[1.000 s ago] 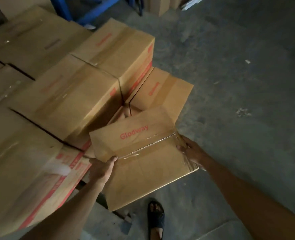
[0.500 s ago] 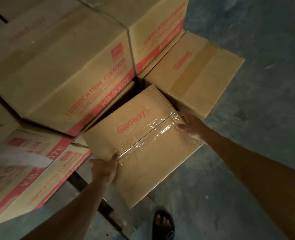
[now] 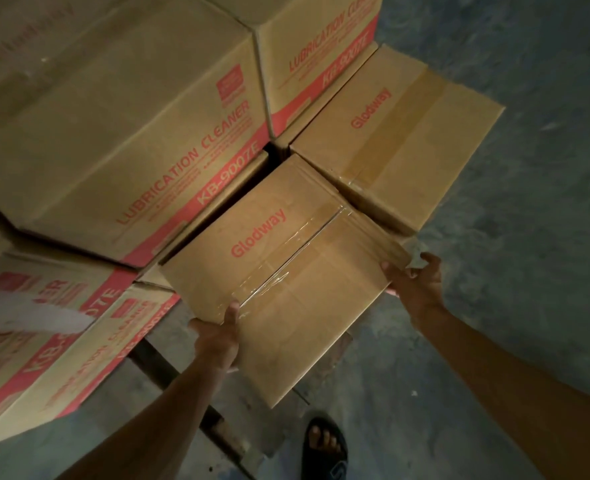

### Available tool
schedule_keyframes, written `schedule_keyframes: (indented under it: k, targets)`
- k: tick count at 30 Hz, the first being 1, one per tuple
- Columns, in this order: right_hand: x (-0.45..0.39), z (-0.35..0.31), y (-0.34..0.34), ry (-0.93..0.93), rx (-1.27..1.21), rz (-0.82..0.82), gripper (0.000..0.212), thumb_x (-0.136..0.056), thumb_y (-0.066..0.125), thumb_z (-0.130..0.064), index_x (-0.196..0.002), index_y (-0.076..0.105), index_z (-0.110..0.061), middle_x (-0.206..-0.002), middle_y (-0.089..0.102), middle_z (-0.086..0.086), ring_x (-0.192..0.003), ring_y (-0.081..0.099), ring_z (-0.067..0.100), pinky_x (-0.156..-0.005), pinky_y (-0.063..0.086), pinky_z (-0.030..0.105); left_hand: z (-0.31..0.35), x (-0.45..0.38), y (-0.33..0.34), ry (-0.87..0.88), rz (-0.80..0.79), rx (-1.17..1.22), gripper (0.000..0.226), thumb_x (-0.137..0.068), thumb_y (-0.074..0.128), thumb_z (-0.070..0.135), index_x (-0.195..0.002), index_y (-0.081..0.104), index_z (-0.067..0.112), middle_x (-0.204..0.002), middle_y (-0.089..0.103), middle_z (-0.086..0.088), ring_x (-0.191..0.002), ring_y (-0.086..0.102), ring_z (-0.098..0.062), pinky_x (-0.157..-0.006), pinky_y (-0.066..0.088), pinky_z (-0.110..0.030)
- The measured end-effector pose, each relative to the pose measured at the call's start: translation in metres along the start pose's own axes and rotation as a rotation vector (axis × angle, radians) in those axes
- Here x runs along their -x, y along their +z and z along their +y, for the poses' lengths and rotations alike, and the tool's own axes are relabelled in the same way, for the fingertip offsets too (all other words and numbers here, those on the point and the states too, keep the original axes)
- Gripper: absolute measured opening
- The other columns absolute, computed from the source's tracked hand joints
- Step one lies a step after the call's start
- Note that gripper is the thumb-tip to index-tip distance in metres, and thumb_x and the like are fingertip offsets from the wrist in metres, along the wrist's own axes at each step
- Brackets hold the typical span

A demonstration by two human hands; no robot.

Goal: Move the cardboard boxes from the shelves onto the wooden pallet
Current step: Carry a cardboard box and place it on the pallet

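Note:
A taped cardboard box marked "Glodway" (image 3: pixel 286 271) is low in the middle of the head view, held between both hands. My left hand (image 3: pixel 217 337) grips its near left edge, thumb on the tape seam. My right hand (image 3: pixel 414 282) holds its right corner. The box lies close against a second Glodway box (image 3: pixel 400 147) behind it and below the stacked "Lubrication Cleaner" boxes (image 3: pixel 124 133). A dark slat of the wooden pallet (image 3: pixel 155 362) shows under the stack; whether the held box rests on it is hidden.
More red-banded boxes (image 3: pixel 54 348) stand at the lower left with a white strip across them. Grey concrete floor (image 3: pixel 511 237) spreads to the right. My sandalled foot (image 3: pixel 324 448) is near the bottom edge, just below the held box.
The held box has gone down and in towards the stack, now beside the other Glodway box. The view has dropped closer to the pile. Both hands keep their grip.

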State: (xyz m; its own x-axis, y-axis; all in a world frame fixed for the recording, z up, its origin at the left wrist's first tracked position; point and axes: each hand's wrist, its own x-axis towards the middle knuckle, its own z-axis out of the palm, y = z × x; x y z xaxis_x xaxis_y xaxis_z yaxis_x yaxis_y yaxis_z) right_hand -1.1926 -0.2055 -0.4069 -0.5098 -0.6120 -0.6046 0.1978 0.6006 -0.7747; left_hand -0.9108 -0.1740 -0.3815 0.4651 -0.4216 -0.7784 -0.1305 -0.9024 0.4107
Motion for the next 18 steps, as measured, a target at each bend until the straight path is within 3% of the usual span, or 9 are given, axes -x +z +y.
schedule_keyframes:
  k: [3, 5, 7, 9, 13, 18]
  targets:
    - [-0.015, -0.013, 0.006, 0.104, -0.181, 0.063, 0.055, -0.080, 0.069, 0.009, -0.124, 0.039, -0.006, -0.102, 0.059, 0.018, -0.073, 0.065, 0.024, -0.048, 0.056, 0.020, 0.001, 0.000, 0.004, -0.033, -0.055, 0.070, 0.077, -0.090, 0.058, 0.044, -0.144, 0.011, 0.016, -0.141, 0.038, -0.022, -0.124, 0.046, -0.045, -0.092, 0.047, -0.063]
    - [-0.028, -0.021, 0.011, 0.127, -0.262, 0.029, 0.053, -0.080, 0.065, 0.014, -0.120, 0.040, -0.011, -0.100, 0.058, 0.020, -0.060, 0.066, 0.014, -0.050, 0.055, 0.021, 0.004, 0.003, 0.009, -0.041, -0.081, 0.119, 0.074, -0.092, 0.057, 0.041, -0.144, 0.010, 0.020, -0.141, 0.037, -0.020, -0.123, 0.047, -0.045, -0.091, 0.047, -0.065]
    - [-0.040, -0.027, 0.008, 0.138, -0.192, -0.036, 0.066, -0.082, 0.065, 0.009, -0.135, 0.033, -0.016, -0.103, 0.060, 0.018, -0.074, 0.068, 0.016, -0.070, 0.058, 0.030, 0.004, 0.002, 0.015, -0.047, -0.092, 0.133, 0.072, -0.093, 0.056, 0.040, -0.144, 0.009, 0.023, -0.141, 0.038, -0.019, -0.123, 0.048, -0.044, -0.091, 0.047, -0.065]
    - [-0.049, -0.029, -0.002, 0.081, -0.022, -0.121, 0.079, -0.085, 0.063, 0.004, -0.146, 0.022, -0.025, -0.119, 0.058, 0.020, -0.093, 0.066, 0.028, -0.081, 0.057, 0.039, 0.003, 0.002, 0.017, -0.037, -0.079, 0.134, 0.071, -0.093, 0.056, 0.040, -0.144, 0.010, 0.023, -0.141, 0.038, -0.019, -0.123, 0.049, -0.044, -0.090, 0.049, -0.064]
    - [-0.052, -0.030, -0.006, -0.012, 0.130, -0.142, 0.076, -0.086, 0.060, 0.003, -0.146, 0.025, -0.028, -0.129, 0.052, 0.019, -0.097, 0.064, 0.031, -0.070, 0.059, 0.034, -0.002, -0.004, 0.018, 0.001, -0.057, 0.112, 0.070, -0.092, 0.056, 0.042, -0.143, 0.013, 0.019, -0.129, 0.042, -0.017, -0.117, 0.053, -0.044, -0.086, 0.051, -0.059]
    - [-0.054, -0.024, -0.001, 0.021, 0.118, -0.110, 0.070, -0.086, 0.061, 0.001, -0.144, 0.032, -0.024, -0.130, 0.054, 0.021, -0.096, 0.065, 0.032, -0.076, 0.059, 0.038, -0.003, -0.002, 0.018, 0.008, -0.008, 0.060, 0.069, -0.091, 0.055, 0.047, -0.140, 0.016, 0.020, -0.127, 0.042, -0.017, -0.114, 0.054, -0.043, -0.087, 0.052, -0.059]
